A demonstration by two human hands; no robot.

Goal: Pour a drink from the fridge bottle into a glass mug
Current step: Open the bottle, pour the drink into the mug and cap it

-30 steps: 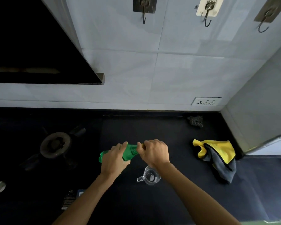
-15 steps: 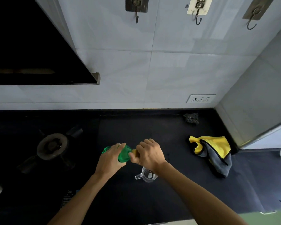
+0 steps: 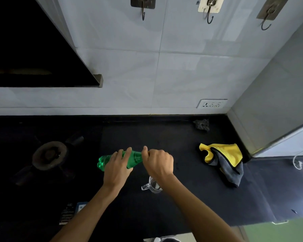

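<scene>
A green plastic bottle [image 3: 103, 162] lies nearly level above the black counter, its base to the left and its neck to the right. My left hand [image 3: 118, 167] wraps around the bottle's middle. My right hand [image 3: 158, 162] is closed over the neck end, and the cap is hidden inside the fist. A clear glass mug [image 3: 150, 186] stands on the counter just below my right wrist, handle to the left, partly covered by my forearm.
A gas burner [image 3: 48, 155] sits to the left on the black counter [image 3: 164, 137]. A yellow and grey cloth [image 3: 224, 159] lies to the right, a dark scrubber [image 3: 202, 124] near the wall. A steel panel closes the right side. A small packet [image 3: 69, 213] lies near the front edge.
The bottle has tipped flatter, its base now showing further out to the left of my left hand. Both hands keep their hold over the mug.
</scene>
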